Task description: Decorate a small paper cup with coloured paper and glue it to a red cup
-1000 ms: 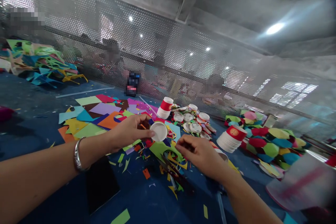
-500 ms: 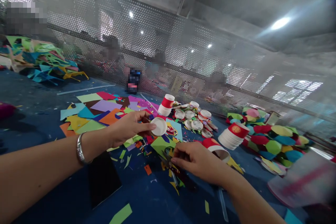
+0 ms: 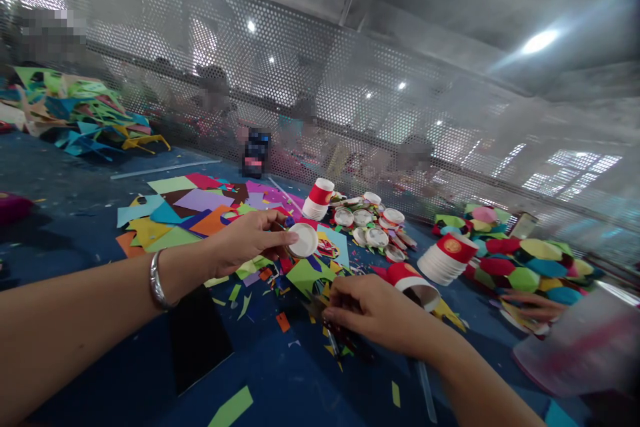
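Note:
My left hand (image 3: 255,237), with a silver bangle at its wrist, is closed on the edge of a white round cup bottom (image 3: 303,241), held over the scattered paper. Lower and to the right, my right hand (image 3: 363,310) is closed on what looks like a pair of scissors (image 3: 316,305); short grey blades point left and the handles are mostly hidden. Under the blades lie a green paper sheet (image 3: 305,276) and small scraps. A red-and-white paper cup (image 3: 407,278) lies on its side just behind my right hand.
Stacked paper cups (image 3: 447,259) lie at right, near piled round paper pieces (image 3: 520,273) and a translucent container (image 3: 575,347). Several cup bottoms (image 3: 375,237) form a heap. Coloured sheets (image 3: 175,213) spread left. A phone (image 3: 255,152) stands against the perforated screen. Another person's hand (image 3: 537,307) is at right.
Another person's hand has come into view at the right by the round paper pieces. My two hands stay almost in place, and the blades look closer together.

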